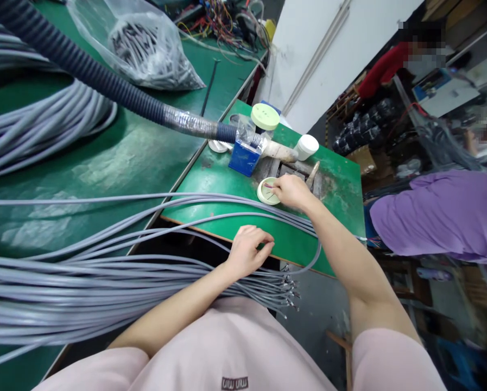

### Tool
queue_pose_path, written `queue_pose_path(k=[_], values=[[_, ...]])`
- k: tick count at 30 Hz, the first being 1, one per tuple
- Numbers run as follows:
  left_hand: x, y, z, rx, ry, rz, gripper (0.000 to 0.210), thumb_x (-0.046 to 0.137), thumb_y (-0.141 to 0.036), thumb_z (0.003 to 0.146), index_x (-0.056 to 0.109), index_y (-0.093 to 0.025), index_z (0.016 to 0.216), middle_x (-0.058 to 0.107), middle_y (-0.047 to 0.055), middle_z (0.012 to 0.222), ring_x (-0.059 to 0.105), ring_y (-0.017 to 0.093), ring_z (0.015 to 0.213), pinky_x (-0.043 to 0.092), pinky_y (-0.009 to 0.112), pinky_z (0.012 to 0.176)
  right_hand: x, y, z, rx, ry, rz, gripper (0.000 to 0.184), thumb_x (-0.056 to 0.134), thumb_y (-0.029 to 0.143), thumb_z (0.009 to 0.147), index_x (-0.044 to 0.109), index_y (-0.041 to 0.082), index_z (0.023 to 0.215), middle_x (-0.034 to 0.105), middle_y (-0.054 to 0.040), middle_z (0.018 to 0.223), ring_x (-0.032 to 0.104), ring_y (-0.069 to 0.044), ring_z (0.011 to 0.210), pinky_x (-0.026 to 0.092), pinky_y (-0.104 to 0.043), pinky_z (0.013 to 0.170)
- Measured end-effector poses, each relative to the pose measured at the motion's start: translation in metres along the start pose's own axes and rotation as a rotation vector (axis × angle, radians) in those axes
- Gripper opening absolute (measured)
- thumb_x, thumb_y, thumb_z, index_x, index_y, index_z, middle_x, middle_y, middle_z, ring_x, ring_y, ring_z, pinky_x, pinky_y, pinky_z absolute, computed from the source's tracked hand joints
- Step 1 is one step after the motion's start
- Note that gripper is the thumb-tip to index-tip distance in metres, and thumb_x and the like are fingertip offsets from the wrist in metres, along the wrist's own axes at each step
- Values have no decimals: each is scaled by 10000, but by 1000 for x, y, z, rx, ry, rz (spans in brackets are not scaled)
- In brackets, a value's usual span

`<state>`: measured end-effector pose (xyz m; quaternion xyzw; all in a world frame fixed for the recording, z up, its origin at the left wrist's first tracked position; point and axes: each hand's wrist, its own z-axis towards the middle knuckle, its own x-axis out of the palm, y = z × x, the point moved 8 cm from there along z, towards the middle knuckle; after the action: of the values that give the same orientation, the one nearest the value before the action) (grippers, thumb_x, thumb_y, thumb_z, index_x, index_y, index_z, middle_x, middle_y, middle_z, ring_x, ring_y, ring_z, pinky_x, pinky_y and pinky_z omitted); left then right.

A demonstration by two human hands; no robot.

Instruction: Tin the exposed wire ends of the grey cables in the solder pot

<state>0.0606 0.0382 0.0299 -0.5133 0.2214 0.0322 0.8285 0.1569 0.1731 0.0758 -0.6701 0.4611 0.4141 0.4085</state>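
My right hand (292, 191) reaches over a shallow pale-yellow dish (261, 196). Its fingertips pinch a thin reddish-purple piece (268, 186), too small to identify, above fine dark strands in the dish. Near the front edge of the green table, my left hand (249, 248) has curled fingers, with the thumb close to the forefinger. Whatever it may hold is hidden. Several grey cables (227, 200) run across the table between my hands and pass under my right forearm. Below my left hand lies a thick bundle of grey cables (145, 277) with stripped ends.
A black corrugated hose (125, 95) comes down to a blue box (243, 157). Around it stand a yellow-lidded jar (265, 117), a white tub (307, 146) and a brown-stained stick (313, 175). A plastic bag of cable pieces (145, 51) lies behind. A person in purple (438, 217) is at right.
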Motion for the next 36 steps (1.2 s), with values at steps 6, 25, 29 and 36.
queue_pose_path(k=[6, 25, 29, 36], values=[[-13, -2, 1, 19, -73, -47, 80, 567, -226, 876, 614, -199, 817, 669, -5, 735, 593, 139, 728, 418, 318, 778, -25, -41, -12, 51, -168, 136, 280, 498, 300, 863, 737, 153, 849, 730, -91, 856, 631, -206, 790, 379, -275, 660], [5, -6, -3, 229, -37, 265, 93, 517, -210, 886, 607, -203, 864, 676, 9, 743, 571, 155, 715, 421, 329, 820, 25, -129, 23, 399, -70, 177, 281, 522, 304, 861, 745, 140, 910, 728, -138, 960, 655, -247, 927, 442, -287, 756], [4, -7, -3, 246, -46, 271, 87, 521, -206, 883, 606, -204, 868, 671, 8, 739, 572, 155, 715, 429, 334, 859, 30, -132, 28, 397, -62, 176, 275, 533, 307, 849, 746, 136, 883, 727, -148, 965, 658, -271, 949, 451, -304, 759], [7, -5, -4, 236, -34, 275, 91, 520, -219, 882, 611, -213, 881, 667, 3, 741, 580, 155, 727, 434, 351, 914, 34, -135, 30, 407, -52, 180, 271, 534, 299, 842, 752, 146, 892, 727, -148, 986, 659, -276, 974, 460, -306, 776]])
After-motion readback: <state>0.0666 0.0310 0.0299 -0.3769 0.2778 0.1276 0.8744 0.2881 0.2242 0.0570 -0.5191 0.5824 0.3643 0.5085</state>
